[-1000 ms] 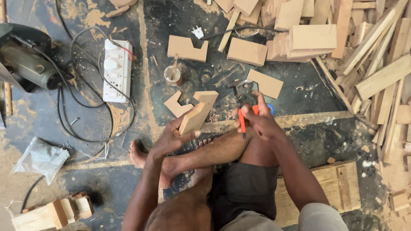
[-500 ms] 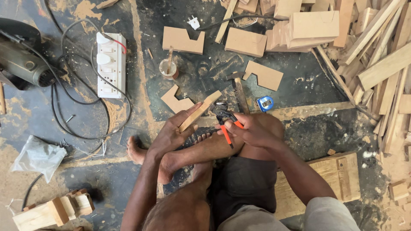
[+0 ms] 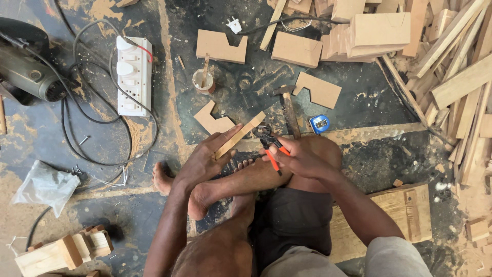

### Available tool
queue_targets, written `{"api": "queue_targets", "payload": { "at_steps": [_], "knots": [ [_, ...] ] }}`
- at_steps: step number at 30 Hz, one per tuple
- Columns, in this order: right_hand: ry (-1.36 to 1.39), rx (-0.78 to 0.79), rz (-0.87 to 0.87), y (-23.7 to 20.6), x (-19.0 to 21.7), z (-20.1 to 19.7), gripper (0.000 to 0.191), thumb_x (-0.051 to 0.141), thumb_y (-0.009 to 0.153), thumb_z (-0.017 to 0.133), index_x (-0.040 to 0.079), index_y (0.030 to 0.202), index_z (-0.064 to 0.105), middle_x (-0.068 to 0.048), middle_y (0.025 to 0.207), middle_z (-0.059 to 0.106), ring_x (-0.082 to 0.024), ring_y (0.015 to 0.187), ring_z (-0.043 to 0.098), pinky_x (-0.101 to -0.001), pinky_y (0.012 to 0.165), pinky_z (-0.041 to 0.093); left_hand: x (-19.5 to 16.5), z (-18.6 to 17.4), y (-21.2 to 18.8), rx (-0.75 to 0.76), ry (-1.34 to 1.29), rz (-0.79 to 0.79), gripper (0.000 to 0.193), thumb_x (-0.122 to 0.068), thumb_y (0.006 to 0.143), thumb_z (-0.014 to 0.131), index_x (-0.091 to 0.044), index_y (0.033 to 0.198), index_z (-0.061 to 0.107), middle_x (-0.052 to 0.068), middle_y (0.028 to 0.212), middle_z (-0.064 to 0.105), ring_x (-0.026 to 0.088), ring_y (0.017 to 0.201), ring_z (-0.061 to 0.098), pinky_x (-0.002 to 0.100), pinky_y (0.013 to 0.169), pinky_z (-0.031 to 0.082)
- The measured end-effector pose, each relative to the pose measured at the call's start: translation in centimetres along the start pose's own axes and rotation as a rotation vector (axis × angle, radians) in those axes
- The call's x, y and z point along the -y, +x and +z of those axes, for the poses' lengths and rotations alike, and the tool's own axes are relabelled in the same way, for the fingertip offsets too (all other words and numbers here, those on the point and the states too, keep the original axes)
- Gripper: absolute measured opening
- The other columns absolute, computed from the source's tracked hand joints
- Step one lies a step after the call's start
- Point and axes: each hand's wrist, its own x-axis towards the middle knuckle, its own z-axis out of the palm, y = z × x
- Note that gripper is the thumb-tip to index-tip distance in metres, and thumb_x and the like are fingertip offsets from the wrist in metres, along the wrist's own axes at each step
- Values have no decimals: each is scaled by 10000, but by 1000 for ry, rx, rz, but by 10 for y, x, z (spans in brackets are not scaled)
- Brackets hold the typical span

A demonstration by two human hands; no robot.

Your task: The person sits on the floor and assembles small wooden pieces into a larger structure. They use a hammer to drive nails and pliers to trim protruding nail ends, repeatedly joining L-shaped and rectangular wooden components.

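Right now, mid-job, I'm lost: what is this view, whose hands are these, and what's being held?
This is one camera worn on a person's head, looking straight down at them sitting on a dusty workshop floor. No machine: just two bare hands. The left hand holds a narrow wooden strip. The right hand grips pliers with orange handles, their tip at the strip's end. Around them lie a hammer, a blue tape measure, notched wood cut-outs, a white power strip, and a pile of offcuts.

We see a white power strip, a blue tape measure, a hammer and a little cup.
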Motion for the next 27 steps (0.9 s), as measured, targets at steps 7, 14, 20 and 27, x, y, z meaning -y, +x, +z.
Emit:
{"api": "queue_targets", "payload": {
  "at_steps": [7,14,20,27],
  "knots": [
    [-3,25,-46,5,-14,4,653,389,1027,519,16,1544,378,-122,1232,710,-187,1127,724,-317,934,568,-3,-2,-3,13,48,-74,708,-130,930,684,-348,1551,424,102,1181,700,286,1006,702,403,883,577],
    [-63,29,-45,2,-15,5,728,412,1031,495,35,1608,261,-81,1218,716,-166,1116,714,-331,958,556,-2,0,-4,-7,181,-36,849,-50,809,697,-353,1550,413,133,1223,681,313,1031,700,405,894,576],
    [-17,37,-35,1,-16,8,789,444,1026,510,10,1598,182,-40,1114,683,-152,1047,697,-319,905,606,-2,-2,-6,39,168,-102,852,-51,815,682,-360,1559,402,126,1208,681,321,1017,704,413,894,571],
    [-273,-50,207,1,-10,17,784,438,1005,526,100,1646,229,-140,940,687,-185,819,664,-319,763,557,-2,-4,-6,64,176,-67,891,-19,783,718,-374,1540,411,122,1249,656,332,1106,658,410,944,543]
  ]
}}
